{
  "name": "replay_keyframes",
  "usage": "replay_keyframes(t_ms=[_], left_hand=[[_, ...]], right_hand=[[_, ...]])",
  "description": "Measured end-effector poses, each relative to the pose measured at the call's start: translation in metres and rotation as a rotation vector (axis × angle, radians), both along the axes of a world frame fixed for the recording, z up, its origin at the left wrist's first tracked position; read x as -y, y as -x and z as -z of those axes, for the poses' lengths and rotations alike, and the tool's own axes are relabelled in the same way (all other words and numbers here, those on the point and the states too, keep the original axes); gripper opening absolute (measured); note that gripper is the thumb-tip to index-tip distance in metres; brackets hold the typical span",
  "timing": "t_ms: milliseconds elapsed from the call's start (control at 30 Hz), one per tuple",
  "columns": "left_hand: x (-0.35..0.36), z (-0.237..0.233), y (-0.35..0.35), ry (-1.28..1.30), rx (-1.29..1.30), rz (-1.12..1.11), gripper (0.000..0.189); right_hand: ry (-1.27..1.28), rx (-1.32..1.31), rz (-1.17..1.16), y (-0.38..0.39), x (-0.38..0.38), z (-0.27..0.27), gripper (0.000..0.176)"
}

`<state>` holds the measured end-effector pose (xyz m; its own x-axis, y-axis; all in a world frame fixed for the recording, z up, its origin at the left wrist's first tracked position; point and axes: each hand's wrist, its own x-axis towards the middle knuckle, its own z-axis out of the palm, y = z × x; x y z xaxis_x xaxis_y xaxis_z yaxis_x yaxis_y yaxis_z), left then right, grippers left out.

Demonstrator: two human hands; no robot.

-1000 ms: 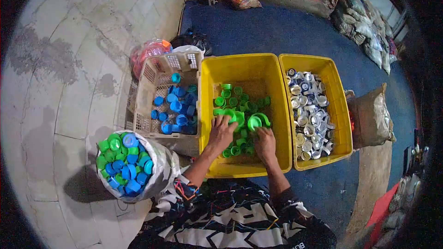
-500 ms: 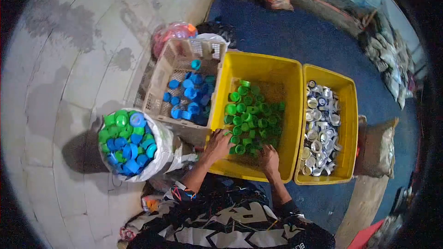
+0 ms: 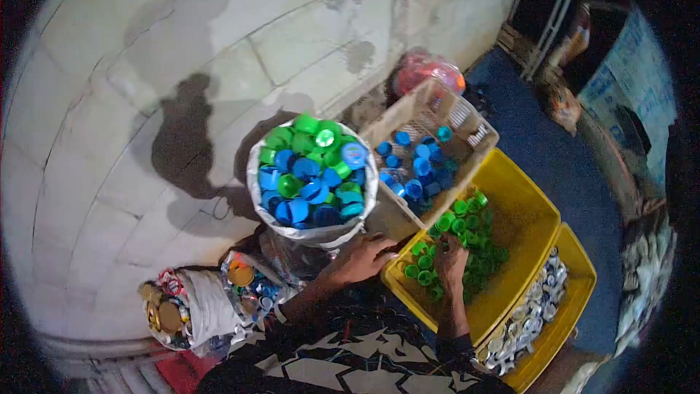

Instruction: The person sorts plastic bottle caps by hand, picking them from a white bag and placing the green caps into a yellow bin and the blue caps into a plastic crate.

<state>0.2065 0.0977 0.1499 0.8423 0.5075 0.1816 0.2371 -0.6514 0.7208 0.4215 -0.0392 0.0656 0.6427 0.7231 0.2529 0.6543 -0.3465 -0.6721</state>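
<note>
Beside the near-left corner of a yellow bin (image 3: 536,182), my left hand (image 3: 361,257) stretches its fingers toward the rim; I see nothing held in it. Inside that bin, my right hand (image 3: 452,259) reaches down among green bottle caps (image 3: 477,244), its fingers curled. Whether a cap is between those fingers is hidden. A white sack (image 3: 370,201) filled to the top with blue and green bottle caps (image 3: 313,168) stands just beyond my left hand. Blue bottle caps (image 3: 423,168) lie in a pale plastic crate (image 3: 383,120) adjoining the bin.
A second yellow bin (image 3: 583,284) at the right holds white and silver caps (image 3: 536,306). At lower left stand a bag of mixed lids (image 3: 211,306) and other filled bags. A red plastic bag (image 3: 426,73) lies behind the crate, against the pale wall (image 3: 292,44).
The head view has turned left, so the sack and bins appear farther right. My left hand has left the green caps and come out over the bin's near-left corner. My right hand stays among the caps.
</note>
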Motion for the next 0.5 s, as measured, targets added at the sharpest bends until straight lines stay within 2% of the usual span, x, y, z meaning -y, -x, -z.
replay_keyframes(t_ms=[33, 133, 233, 267, 367, 500], left_hand=[[-0.006, -0.006, 0.013, -0.016, 0.026, -0.026, 0.025], [-0.027, -0.025, 0.051, 0.046, 0.06, -0.106, 0.023], [-0.046, -0.033, 0.085, 0.078, 0.081, -0.229, 0.023], [-0.053, -0.03, 0.096, 0.061, 0.079, -0.259, 0.024], [-0.075, -0.028, 0.126, 0.009, 0.083, -0.307, 0.026], [-0.092, -0.029, 0.147, -0.033, 0.163, -0.408, 0.024]], right_hand=[[-0.016, 0.003, -0.028, 0.007, -0.012, -0.005, 0.02], [0.029, -0.244, -0.023, 0.036, -0.05, -0.033, 0.016], [-0.031, -0.087, -0.124, 0.055, -0.086, -0.042, 0.019], [0.018, -0.064, -0.192, 0.055, -0.101, -0.041, 0.022], [-0.155, -0.007, -0.283, 0.077, -0.147, -0.06, 0.026], [-0.13, 0.237, -0.333, 0.093, -0.212, -0.074, 0.023]])
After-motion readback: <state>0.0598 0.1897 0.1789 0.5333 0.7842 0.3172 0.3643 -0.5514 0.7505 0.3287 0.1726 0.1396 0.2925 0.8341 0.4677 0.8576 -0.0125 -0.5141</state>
